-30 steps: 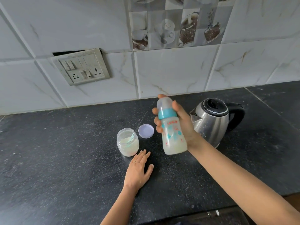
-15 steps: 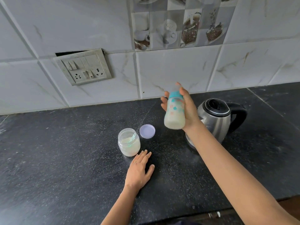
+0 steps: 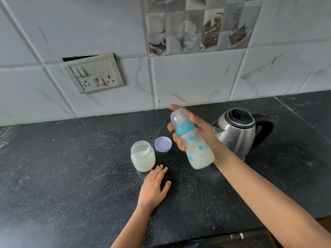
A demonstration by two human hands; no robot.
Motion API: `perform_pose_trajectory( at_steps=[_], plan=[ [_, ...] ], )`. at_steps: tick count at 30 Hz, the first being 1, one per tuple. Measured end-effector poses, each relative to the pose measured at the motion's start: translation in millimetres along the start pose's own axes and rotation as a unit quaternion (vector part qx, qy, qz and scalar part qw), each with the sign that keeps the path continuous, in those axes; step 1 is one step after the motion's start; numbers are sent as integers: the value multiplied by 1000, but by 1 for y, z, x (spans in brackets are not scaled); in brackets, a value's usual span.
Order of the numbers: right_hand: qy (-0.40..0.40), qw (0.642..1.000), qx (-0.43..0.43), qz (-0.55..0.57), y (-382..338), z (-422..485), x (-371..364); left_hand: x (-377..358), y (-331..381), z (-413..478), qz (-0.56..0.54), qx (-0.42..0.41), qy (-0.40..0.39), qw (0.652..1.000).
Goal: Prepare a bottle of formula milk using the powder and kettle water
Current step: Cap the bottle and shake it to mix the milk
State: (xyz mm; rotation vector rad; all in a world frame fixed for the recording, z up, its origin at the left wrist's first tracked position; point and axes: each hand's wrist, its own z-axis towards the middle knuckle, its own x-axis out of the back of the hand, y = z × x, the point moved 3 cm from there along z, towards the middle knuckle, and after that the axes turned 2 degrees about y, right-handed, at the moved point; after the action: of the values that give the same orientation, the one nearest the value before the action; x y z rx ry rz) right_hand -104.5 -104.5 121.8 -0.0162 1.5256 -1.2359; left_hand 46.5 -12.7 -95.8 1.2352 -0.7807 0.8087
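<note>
Home kitchen: tiled wall (image 3: 188,81), dark stone counter (image 3: 71,176), kettle (image 3: 238,133).

Soft, even daylight, fairly bright; no hard shadows, only faint one beside left hand (image 3: 154,188) on counter (image 3: 71,176). Pale sheen on counter at far left. Bright streaks reflected on steel kettle (image 3: 236,135). Print on bottle (image 3: 195,145) smeared by motion blur. Wide-angle bending: tile joints (image 3: 152,81) splay toward edges

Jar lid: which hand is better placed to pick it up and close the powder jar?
Left. The left hand rests open on the counter beside the jar; the lid lies just beyond. The right hand grips the bottle.
</note>
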Motion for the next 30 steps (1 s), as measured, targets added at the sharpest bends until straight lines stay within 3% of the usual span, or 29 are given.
perform_pose_trajectory(
  at_steps=[3, 5, 9, 13, 14, 18, 23, 27, 30],
  plan=[
    [58, 987, 38, 144, -12, 8, 15, 0, 0, -1, 3, 2, 0, 1000],
    [26, 979, 21, 199, -14, 9, 14, 0, 0, 0, 3, 0, -3, 1000],
    [-52, 999, 6, 10, 4, -4, -6, 1, 1, 0, 4, 1, -6, 1000],
    [80, 982, 62, 157, -5, 6, 15, 2, 2, -1, 5, 3, -4, 1000],
    [77, 983, 51, 161, -4, 5, 15, 2, 2, -1, 5, 2, -4, 1000],
    [-17, 1000, 13, -7, 6, -6, 3, 1, 0, 0, 5, 1, -6, 1000],
    [112, 984, 76, 118, -13, 4, 29, 0, 2, 0, 6, 1, -1, 1000],
    [10, 1000, 24, 8, 1, -8, 16, -1, -1, 0, 5, 2, -1, 1000],
    [73, 993, 73, 61, -8, -2, 26, -1, 0, -1, 6, 1, 2, 1000]
  ],
)
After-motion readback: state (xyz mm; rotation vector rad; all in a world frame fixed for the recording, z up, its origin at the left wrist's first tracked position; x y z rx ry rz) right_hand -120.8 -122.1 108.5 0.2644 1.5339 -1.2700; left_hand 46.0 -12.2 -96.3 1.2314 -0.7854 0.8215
